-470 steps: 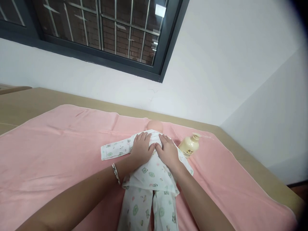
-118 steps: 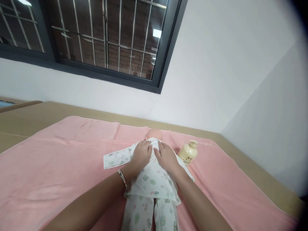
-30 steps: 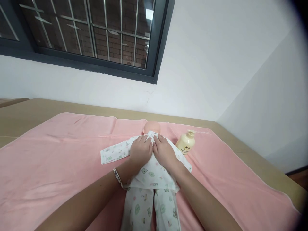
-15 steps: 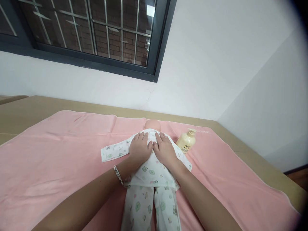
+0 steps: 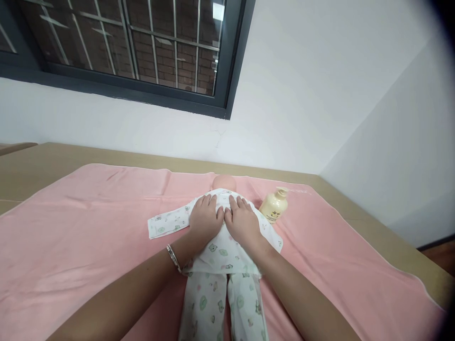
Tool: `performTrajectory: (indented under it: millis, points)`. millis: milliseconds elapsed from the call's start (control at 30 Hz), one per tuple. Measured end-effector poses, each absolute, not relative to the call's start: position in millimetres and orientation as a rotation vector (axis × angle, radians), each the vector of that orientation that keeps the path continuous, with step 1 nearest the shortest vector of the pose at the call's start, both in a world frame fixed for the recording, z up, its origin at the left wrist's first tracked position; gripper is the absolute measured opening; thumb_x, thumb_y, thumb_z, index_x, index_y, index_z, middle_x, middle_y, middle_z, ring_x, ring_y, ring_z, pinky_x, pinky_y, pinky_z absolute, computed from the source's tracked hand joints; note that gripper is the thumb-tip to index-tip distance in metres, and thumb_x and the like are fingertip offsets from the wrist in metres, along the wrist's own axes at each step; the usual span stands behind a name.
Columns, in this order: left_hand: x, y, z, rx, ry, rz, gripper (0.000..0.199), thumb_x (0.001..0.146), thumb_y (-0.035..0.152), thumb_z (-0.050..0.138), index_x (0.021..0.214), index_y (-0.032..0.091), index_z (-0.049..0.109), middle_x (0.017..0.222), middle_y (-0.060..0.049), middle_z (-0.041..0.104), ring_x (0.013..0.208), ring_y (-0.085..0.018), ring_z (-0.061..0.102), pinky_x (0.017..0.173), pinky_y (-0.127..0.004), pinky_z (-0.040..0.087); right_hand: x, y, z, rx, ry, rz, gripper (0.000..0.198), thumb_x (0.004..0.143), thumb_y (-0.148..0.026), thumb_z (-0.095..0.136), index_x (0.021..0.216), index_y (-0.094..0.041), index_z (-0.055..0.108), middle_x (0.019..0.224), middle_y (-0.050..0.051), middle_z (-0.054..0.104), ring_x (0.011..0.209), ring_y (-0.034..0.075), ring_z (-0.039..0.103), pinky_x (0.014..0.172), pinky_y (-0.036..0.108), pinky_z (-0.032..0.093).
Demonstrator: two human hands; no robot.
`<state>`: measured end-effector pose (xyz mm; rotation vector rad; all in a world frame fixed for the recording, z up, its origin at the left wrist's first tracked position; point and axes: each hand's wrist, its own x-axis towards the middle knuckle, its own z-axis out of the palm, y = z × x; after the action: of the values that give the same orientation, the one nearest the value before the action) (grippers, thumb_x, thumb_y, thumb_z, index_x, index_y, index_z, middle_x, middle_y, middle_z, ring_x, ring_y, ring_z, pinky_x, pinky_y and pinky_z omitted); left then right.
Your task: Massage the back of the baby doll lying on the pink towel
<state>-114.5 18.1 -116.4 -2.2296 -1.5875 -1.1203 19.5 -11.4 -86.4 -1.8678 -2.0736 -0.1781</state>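
A baby doll (image 5: pixel 223 183) lies on a pink blanket (image 5: pixel 117 274), only the rounded top of its head bare at the far end. It wears a white long-sleeved top (image 5: pixel 222 251) and matching trousers (image 5: pixel 206 303), printed with small green figures. My left hand (image 5: pixel 206 219) rests flat on the left upper part of the top, fingers stretched toward the head. Mirroring it, my right hand (image 5: pixel 243 221) lies flat on the right upper part. The two thumbs nearly meet in the middle. Neither hand grips anything. A bracelet (image 5: pixel 173 258) circles my left wrist.
A pale yellow pump bottle (image 5: pixel 274 206) stands on the blanket just right of the doll's shoulder. The blanket covers a wooden tabletop (image 5: pixel 106 152), which meets a white wall (image 5: pixel 284 118). Above is a dark-framed window (image 5: pixel 142 92) with metal bars.
The view has shifted very slightly. Both hands stay flat at the same place on the doll's top, and the bottle has not moved.
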Motion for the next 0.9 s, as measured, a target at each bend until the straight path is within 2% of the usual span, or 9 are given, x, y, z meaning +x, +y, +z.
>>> performTrajectory:
  millis: [500,700,900]
  points:
    - [-116,31,-118,-2.311,-1.465,-1.139,0.037,0.09,0.025,0.043,0.12,0.009,0.059,0.121,-0.017,0.063,0.114,-0.03,0.056,0.101,-0.047,0.047,28,1,-85,-1.749,-2.123,-0.087,0.052,0.095,-0.031,0.038,0.143,-0.012,0.043,0.143,0.018,0.046,0.136,0.03,0.037,0.113,0.046,0.024]
    - [-119,28,-114,-2.34,-1.249,-1.292,0.027,0.091,0.02,0.044,0.107,0.017,0.065,0.11,-0.01,0.068,0.105,-0.023,0.06,0.095,-0.039,0.051,30,3,-84,-1.537,-2.219,-0.088,0.045,0.097,-0.024,0.035,0.139,-0.018,0.048,0.146,0.011,0.044,0.135,0.025,0.038,0.112,0.043,0.027]
    - [-119,18,-112,-2.234,-1.365,-1.224,0.023,0.09,0.022,0.046,0.098,0.019,0.068,0.105,-0.009,0.069,0.098,-0.025,0.061,0.088,-0.043,0.052,14,-17,-80,-1.785,-2.171,-0.097,0.049,0.1,-0.027,0.029,0.144,-0.012,0.041,0.148,0.019,0.039,0.137,0.031,0.034,0.108,0.048,0.032]
